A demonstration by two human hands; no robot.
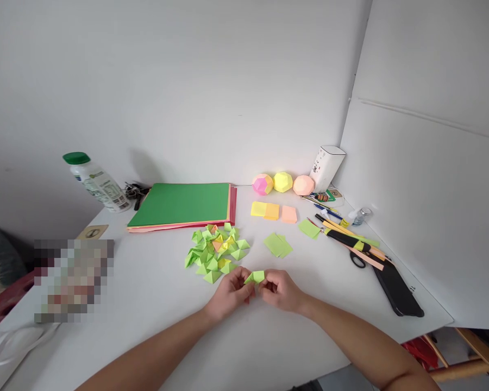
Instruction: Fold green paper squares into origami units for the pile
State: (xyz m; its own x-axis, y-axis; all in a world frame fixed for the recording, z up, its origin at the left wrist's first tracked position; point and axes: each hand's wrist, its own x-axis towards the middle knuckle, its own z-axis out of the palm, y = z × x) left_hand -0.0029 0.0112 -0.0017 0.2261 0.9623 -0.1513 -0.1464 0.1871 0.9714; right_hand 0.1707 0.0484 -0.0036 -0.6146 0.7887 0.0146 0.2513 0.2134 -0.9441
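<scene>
Fingers [239, 278] of left hand [229, 296] and right hand [282, 292] pinch one folded paper [256, 277], three balls [283, 182]

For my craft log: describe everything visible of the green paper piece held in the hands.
The green paper piece is small, lime-coloured and creased into angled flaps. Fingertips of the left hand and right hand pinch it from either side, over the white table, near the pile of similar folded pieces.

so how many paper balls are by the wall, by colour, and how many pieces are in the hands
pink ball: 1
yellow ball: 1
orange ball: 1
green folded piece, held between left hand and right hand: 1
total: 4
</scene>
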